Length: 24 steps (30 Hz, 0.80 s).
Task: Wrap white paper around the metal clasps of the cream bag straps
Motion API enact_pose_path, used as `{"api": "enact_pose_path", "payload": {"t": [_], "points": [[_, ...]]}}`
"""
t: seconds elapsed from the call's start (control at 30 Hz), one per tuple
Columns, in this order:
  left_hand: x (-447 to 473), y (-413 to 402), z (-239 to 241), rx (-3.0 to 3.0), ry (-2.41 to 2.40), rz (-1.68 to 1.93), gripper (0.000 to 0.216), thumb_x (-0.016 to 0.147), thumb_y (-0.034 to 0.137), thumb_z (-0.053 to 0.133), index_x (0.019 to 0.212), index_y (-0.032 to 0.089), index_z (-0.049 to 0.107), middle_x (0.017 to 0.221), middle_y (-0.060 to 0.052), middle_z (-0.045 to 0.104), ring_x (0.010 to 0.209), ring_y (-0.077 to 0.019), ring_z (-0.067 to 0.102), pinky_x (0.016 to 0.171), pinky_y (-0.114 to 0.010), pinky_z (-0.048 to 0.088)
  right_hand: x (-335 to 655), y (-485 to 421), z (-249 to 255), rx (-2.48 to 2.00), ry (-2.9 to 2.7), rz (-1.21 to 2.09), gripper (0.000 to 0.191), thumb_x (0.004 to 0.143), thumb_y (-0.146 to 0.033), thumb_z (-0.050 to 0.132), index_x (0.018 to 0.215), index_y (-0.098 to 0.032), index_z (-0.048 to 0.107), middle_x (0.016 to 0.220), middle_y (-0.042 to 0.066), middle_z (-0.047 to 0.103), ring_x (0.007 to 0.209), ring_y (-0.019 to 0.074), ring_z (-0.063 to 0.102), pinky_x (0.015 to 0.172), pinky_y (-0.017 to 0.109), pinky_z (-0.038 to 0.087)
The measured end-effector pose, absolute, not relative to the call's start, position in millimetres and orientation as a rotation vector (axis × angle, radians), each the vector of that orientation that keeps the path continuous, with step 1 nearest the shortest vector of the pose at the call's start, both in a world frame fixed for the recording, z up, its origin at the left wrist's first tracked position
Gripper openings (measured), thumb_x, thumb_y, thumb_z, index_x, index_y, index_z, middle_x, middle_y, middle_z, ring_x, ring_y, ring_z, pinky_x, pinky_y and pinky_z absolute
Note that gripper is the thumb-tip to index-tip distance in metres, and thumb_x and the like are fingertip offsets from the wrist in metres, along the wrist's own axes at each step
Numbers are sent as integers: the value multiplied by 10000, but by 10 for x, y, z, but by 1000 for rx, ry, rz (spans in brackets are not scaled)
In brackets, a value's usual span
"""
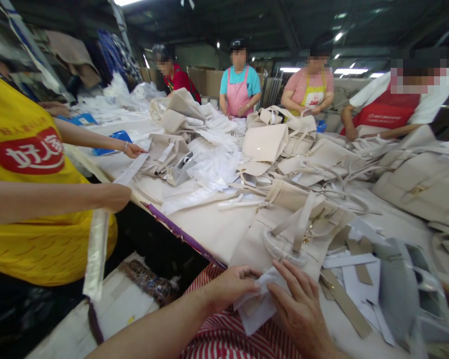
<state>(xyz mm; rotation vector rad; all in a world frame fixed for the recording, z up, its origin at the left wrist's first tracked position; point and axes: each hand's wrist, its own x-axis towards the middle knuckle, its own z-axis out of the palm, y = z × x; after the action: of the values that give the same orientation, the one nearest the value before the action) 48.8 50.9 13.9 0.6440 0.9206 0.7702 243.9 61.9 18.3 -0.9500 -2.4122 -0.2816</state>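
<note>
Low in front of my striped red-and-white apron (217, 336), I hold a thin white translucent sheet (260, 319) folded around a small beige piece. My left hand (234, 288) pinches the sheet's left edge between thumb and fingers. On the other side, my right hand (301, 306) grips it, its fingers fairly straight and laid along the upper right part. Just beyond both hands lies a beige handbag (273, 227) with looped handles and gold-coloured fittings, its strap partly wrapped in clear film. The undersides of my fingers are hidden.
Beige handbags (265, 142) and white wrapping sheets (213, 159) are heaped across the table (205, 224). Cardboard strips (346, 304) and a grey dispenser-like object (400, 289) lie at right. A co-worker in a yellow apron (33, 214) stands close at left; several others work opposite.
</note>
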Motion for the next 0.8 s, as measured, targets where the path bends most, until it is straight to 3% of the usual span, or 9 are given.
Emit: {"api": "enact_pose_path", "payload": {"t": [0.1,0.33,0.8], "points": [[509,528,179,657,981,750,301,631,318,692,869,138,651,734,-2,632,667,-126,537,671,-260,391,2441,600,172,-926,-2424,-264,185,801,-176,534,926,-280,624,1308,53,506,1245,255,382,958,432,316],[525,534,226,772,1124,592,214,639,343,659,748,163,618,552,48,521,474,-88,417,501,-221,303,2464,620,145,-938,-2415,-204,205,807,-149,522,926,-278,628,1336,56,470,1246,267,379,929,442,361],[558,514,203,919,1239,633,220,674,375,624,714,160,615,590,39,531,536,-100,439,539,-219,326,2475,668,51,-848,-2415,27,236,842,-117,451,957,-223,628,1315,102,456,1194,226,439,928,400,481]]}}
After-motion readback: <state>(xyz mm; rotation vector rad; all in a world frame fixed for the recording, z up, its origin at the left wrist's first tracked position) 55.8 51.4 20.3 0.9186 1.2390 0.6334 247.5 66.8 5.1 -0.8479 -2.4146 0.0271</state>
